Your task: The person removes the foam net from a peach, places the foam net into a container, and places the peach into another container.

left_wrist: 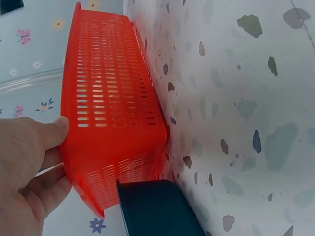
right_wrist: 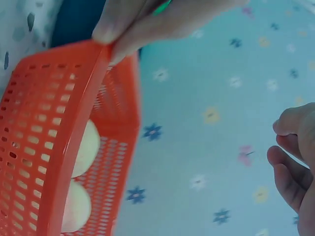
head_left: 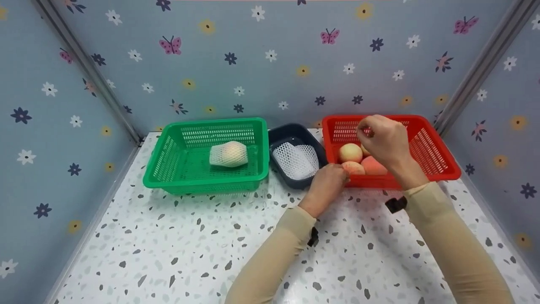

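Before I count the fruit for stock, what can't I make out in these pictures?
Head view: the right hand hides part of the red basket and some fruit.
Right wrist view: the red basket's wall hides part of the fruit.
Left wrist view: the bottom edge cuts off part of the dark tray.

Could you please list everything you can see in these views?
Green basket: one, green, left on the table
Netted fruit: one, pale yellow in white net, inside the green basket
Tray: one, dark blue-grey, between the baskets
Foam nets: apparently two, white, in the tray
Red basket: one, red, right
Bare fruits: at least four, yellow to pinkish-red, in the red basket
Table: one, white speckled, underneath
Walls: three, light blue with printed flowers, around
Corner strips: two, grey, wall corners
Wrist devices: two, black, at the wrists
Sleeves: two, beige, forearms
Left hand: one, gripping the red basket's rim
Right hand: one, above the red basket
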Available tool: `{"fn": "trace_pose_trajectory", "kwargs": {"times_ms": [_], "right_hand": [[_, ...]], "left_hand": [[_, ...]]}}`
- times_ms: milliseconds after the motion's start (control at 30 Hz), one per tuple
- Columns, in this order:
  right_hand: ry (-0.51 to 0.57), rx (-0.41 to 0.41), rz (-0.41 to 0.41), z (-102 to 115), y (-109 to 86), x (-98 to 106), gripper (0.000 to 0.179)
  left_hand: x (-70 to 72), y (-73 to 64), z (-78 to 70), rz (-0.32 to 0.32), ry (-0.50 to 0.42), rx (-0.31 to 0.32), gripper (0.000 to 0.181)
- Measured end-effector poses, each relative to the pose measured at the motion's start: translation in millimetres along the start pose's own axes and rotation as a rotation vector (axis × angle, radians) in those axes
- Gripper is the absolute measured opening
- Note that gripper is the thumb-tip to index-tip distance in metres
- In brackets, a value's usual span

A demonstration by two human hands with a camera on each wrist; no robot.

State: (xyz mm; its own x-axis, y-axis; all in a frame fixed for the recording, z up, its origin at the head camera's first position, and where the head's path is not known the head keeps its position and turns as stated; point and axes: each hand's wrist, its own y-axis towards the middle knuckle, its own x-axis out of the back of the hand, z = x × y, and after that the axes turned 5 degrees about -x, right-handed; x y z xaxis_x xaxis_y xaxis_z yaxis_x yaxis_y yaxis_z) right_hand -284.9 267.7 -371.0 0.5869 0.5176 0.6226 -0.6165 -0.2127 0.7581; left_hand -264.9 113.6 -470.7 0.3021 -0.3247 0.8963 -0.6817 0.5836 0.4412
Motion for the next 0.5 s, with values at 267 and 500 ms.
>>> {"fn": "trace_pose_trajectory", "kwargs": {"times_ms": [267, 500], "right_hand": [[0.111, 0.024, -0.094, 30.2, -30.1, 22.5, 0.007], [0.133, 0.032, -0.099, 45.0, -56.9, 25.0, 0.013]], "left_hand": [[-3.5, -1.5, 0.4, -0.019, 0.067, -0.022, 0.013], [-3.9, -5.8, -3.3, -0.004, 0.024, -0.059, 0.011]]}}
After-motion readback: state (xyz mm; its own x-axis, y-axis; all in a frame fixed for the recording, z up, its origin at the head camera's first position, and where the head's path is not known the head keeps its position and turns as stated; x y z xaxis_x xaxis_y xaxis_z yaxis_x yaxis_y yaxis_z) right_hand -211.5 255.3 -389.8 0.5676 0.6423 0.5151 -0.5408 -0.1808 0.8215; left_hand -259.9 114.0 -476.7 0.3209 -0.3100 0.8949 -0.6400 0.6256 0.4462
